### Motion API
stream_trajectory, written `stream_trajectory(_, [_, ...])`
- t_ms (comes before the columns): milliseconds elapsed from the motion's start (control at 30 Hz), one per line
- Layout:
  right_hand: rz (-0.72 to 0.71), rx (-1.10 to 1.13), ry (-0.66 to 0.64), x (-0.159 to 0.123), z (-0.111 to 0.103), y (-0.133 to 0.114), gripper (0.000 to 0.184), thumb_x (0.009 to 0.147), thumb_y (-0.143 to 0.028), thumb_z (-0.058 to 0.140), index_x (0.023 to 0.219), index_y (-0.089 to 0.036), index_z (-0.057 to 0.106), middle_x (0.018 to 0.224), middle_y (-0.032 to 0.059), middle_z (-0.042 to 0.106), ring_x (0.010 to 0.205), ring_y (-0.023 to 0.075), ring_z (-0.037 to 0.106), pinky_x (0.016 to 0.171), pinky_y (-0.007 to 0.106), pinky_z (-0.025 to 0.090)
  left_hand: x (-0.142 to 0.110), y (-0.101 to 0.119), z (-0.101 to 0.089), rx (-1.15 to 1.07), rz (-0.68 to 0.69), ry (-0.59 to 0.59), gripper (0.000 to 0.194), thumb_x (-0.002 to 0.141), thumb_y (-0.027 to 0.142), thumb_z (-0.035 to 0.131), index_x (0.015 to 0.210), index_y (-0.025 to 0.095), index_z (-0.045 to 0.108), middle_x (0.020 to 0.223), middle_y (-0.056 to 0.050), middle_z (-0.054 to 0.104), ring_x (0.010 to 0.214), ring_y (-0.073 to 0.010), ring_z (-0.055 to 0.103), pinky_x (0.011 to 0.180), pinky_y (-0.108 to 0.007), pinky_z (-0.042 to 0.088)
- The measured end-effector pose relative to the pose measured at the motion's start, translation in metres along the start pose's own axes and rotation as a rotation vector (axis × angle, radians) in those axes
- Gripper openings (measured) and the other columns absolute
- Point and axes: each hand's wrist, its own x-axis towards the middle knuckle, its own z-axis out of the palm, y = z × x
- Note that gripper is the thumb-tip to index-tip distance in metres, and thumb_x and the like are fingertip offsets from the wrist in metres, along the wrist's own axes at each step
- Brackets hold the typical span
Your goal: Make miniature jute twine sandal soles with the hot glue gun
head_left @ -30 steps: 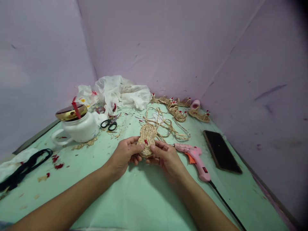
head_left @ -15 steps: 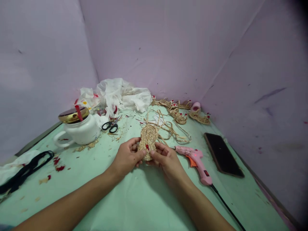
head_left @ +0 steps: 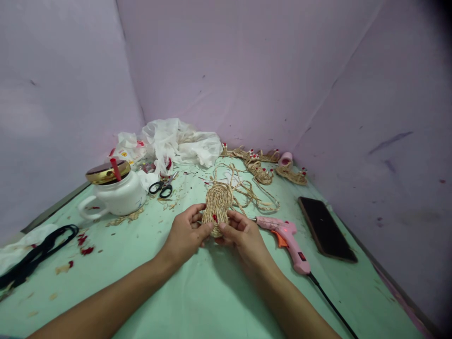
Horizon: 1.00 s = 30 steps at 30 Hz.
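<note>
A coiled straw-rope piece [head_left: 218, 200], shaped like a small shoe sole with a red spot near its lower end, is held between my two hands. My left hand [head_left: 189, 233] pinches its left edge, thumb on top. On the opposite edge, my right hand [head_left: 243, 233] grips it the same way, its fingers curled beneath. A loose braided straw cord [head_left: 252, 190] trails over the table just behind the piece. Right of my right hand lies a pink glue gun [head_left: 284, 235] with an orange trigger and a black cable.
A black phone [head_left: 326, 228] lies at the right. Scissors [head_left: 164, 187], a white mug [head_left: 118, 193] with a gold lid, and black cord [head_left: 38, 252] are on the left. Crumpled white plastic bags [head_left: 180, 141] and several finished straw pieces [head_left: 263, 175] sit along the back wall.
Both hands keep their grip on the straw piece, which looks almost unmoved. The whole view has shifted very slightly.
</note>
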Motion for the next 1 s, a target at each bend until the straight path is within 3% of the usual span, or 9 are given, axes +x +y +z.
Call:
stream_trajectory(167, [-0.003,0.016,0.007,0.001,-0.001,-0.003,0.029,0.061,-0.036,0.073,0.079,-0.017,0.063,0.071,0.0021,0.068,0.054,0.0151,0.061,0.046,0.025,0.048,0.000,-0.002,0.002,-0.031,0.026,0.045,0.037,0.063,0.027,0.065,0.092,0.015,0.047,0.078,0.000,0.059,0.044,-0.0085,0.055,0.037,-0.021,0.044])
stream_trajectory(367, [-0.029,0.049,0.083,0.007,-0.006,-0.002,0.024,0.060,-0.034,0.073,0.074,-0.017,0.063,0.062,-0.0026,0.062,0.054,0.0110,0.055,0.044,0.020,0.046,0.004,0.004,-0.007,-0.225,0.010,0.056,0.031,0.063,0.027,0.066,0.083,0.016,0.046,0.069,0.002,0.059,0.052,-0.0132,0.061,0.039,-0.021,0.046])
stream_trajectory(500, [-0.028,0.047,0.094,0.008,-0.007,0.000,0.026,0.059,-0.035,0.073,0.075,-0.017,0.064,0.063,-0.0019,0.061,0.054,0.0109,0.054,0.043,0.021,0.046,0.010,0.007,-0.018,-0.281,0.019,0.169,0.031,0.062,0.023,0.066,0.085,0.016,0.047,0.063,0.004,0.058,0.046,-0.0109,0.058,0.037,-0.018,0.043])
stream_trajectory(833, [-0.052,0.027,0.139,0.006,-0.006,-0.002,0.027,0.058,-0.035,0.073,0.076,-0.016,0.065,0.065,-0.0010,0.062,0.057,0.0122,0.054,0.045,0.022,0.047,0.014,0.008,-0.023,-0.151,-0.010,0.305,0.026,0.061,0.025,0.063,0.083,0.015,0.052,0.048,0.007,0.050,0.035,-0.0052,0.043,0.030,-0.013,0.027])
stream_trajectory(1000, [-0.053,0.007,0.157,0.007,-0.006,-0.001,0.028,0.058,-0.036,0.073,0.076,-0.017,0.064,0.068,-0.0002,0.061,0.058,0.0122,0.054,0.044,0.021,0.047,0.017,0.005,-0.023,-0.089,-0.057,0.309,0.029,0.060,0.027,0.062,0.085,0.016,0.052,0.042,0.010,0.044,0.030,-0.0046,0.036,0.027,-0.013,0.020])
